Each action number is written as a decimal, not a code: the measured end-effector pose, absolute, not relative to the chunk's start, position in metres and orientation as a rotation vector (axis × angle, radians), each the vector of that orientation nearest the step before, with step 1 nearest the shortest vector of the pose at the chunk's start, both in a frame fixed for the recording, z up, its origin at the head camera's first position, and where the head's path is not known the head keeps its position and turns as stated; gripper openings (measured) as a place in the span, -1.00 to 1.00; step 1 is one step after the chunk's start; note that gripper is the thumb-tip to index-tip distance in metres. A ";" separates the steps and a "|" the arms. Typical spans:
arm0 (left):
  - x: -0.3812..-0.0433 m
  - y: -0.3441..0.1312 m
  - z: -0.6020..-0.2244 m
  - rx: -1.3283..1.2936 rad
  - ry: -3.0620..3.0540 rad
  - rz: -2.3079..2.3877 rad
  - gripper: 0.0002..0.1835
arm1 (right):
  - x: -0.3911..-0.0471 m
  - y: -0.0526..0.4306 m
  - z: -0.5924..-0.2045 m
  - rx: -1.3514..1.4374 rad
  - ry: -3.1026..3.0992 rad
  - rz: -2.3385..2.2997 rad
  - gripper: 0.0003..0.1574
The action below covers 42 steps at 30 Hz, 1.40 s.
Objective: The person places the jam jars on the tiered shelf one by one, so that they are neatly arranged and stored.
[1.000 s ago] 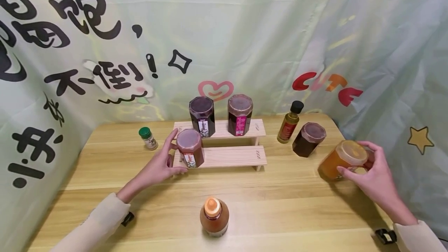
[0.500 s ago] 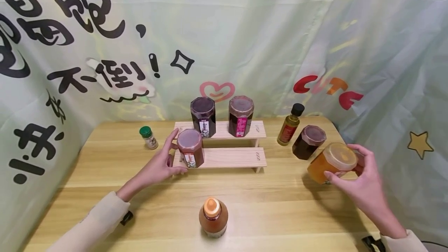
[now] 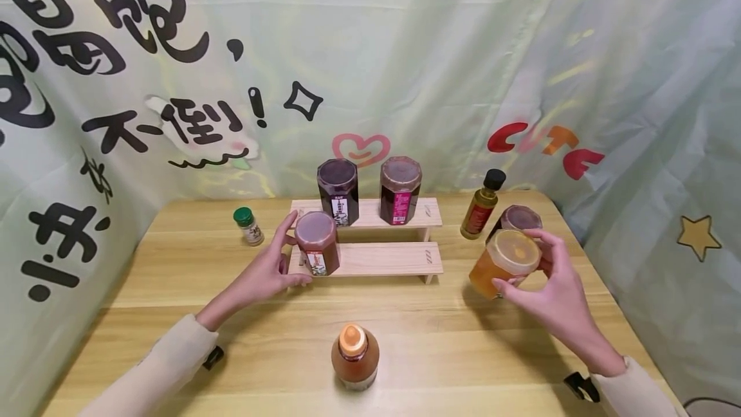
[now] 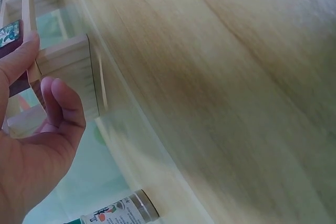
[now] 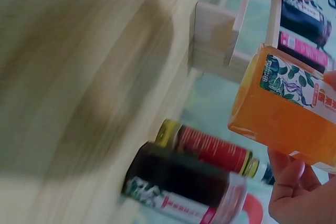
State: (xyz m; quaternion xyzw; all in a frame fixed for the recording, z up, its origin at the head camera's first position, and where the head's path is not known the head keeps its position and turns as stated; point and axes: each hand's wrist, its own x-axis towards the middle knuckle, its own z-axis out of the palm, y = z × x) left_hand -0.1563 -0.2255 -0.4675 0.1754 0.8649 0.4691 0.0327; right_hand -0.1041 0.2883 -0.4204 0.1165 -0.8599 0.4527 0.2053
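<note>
On the left end of the lower step of a two-step wooden rack [image 3: 388,259] stands a reddish-brown jar [image 3: 320,246]. My left hand [image 3: 267,273] holds this jar from its left side, thumb in front; the left wrist view shows curled fingers [image 4: 68,98] beside the rack's end. Raised off the table, right of the rack, is an orange honey-coloured jar [image 3: 499,270] with a clear lid, tilted. My right hand [image 3: 556,298] grips it from the right with thumb and fingers. Its printed label shows in the right wrist view, where the jar [image 5: 283,114] hangs apart from the rack.
Two dark jars [image 3: 338,193] [image 3: 401,192] stand on the upper step. Behind the orange jar are a black-capped bottle [image 3: 479,208] and another dark jar [image 3: 518,217]. A green-capped shaker [image 3: 249,226] is left of the rack; an orange-capped bottle [image 3: 355,359] stands in front.
My right hand has carried the orange jar leftward from the table's right side, and it now partly covers the dark jar behind. My left hand has kept its place at the reddish-brown jar.
</note>
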 end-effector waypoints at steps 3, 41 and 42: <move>-0.156 -0.225 -0.466 0.536 2.658 1.452 0.51 | -0.109 0.278 -0.418 0.381 -2.396 1.264 0.39; -0.158 -0.226 -0.469 0.517 2.633 1.473 0.54 | -0.147 0.130 -0.440 0.593 -2.302 1.416 0.25; -0.158 -0.227 -0.469 0.517 2.637 1.469 0.54 | -0.148 0.127 -0.442 0.593 -2.304 1.416 0.26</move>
